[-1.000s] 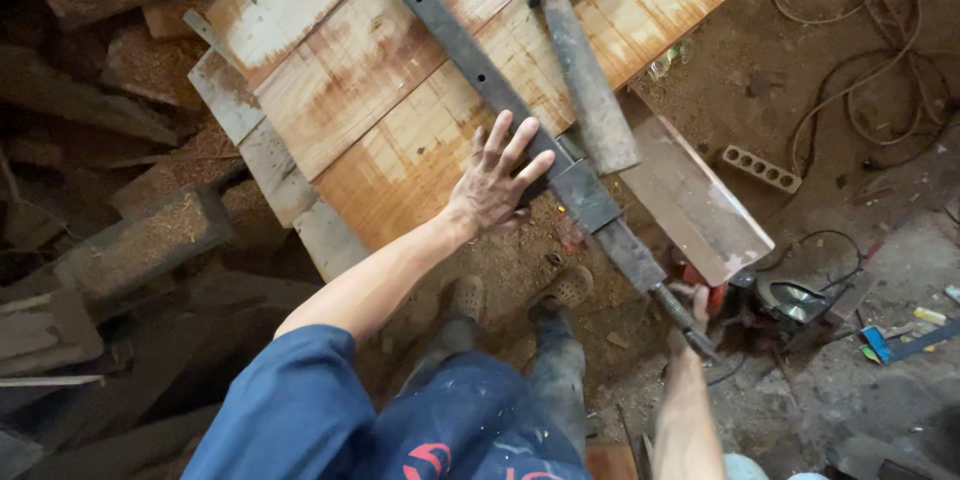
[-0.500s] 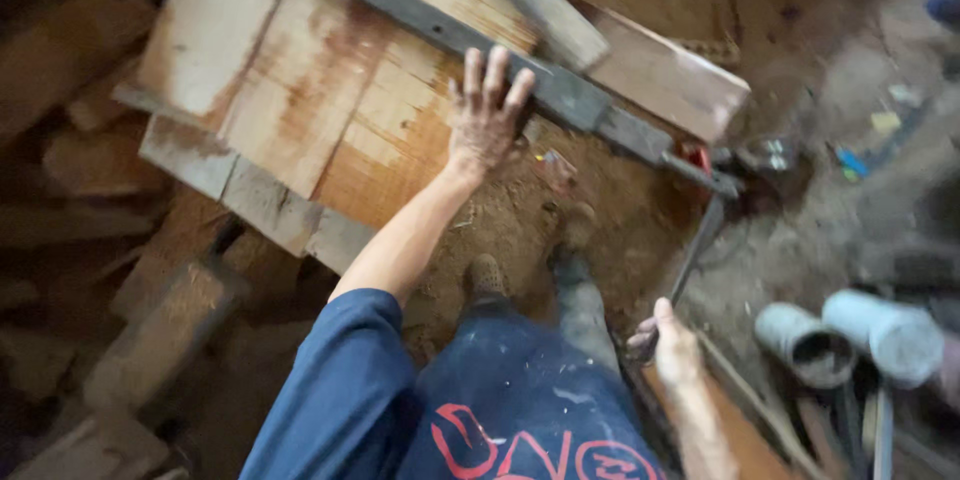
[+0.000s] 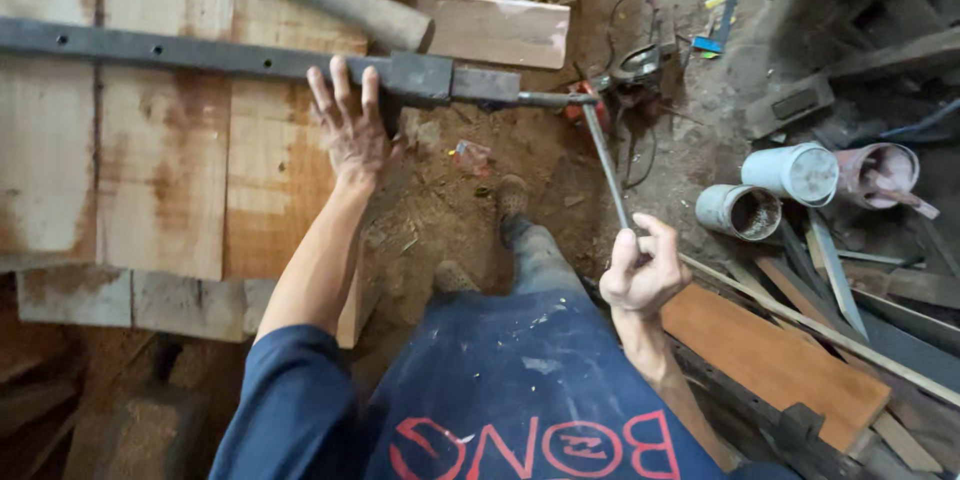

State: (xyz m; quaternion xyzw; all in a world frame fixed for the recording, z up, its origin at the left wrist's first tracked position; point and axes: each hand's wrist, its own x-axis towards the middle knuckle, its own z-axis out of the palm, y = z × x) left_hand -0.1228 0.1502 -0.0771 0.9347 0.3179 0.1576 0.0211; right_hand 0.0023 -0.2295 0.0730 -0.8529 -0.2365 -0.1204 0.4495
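Observation:
A long dark metal bar clamp (image 3: 200, 57) lies across wide wooden boards (image 3: 160, 160). My left hand (image 3: 350, 125) rests flat on the edge of the boards, fingers spread, touching the bar next to the clamp's head (image 3: 425, 77). My right hand (image 3: 640, 270) is closed around the lower end of the thin metal handle rod (image 3: 605, 165), which runs up to the clamp's screw end (image 3: 570, 98). A hatchet-like tool with a thick grey handle (image 3: 330, 0) lies on the boards above the bar.
A short plank (image 3: 500, 30) lies past the hatchet. A power tool with cable (image 3: 640, 65) sits on the dirt floor. Three cut pipe sections (image 3: 800, 175) lie at right. Planks and timber strips (image 3: 780, 350) are piled at lower right. My feet (image 3: 510, 200) stand on the dirt.
The view has swung so the bar now lies level. My right hand has risen and closed on the handle rod. My left hand stays pressed on the board's edge.

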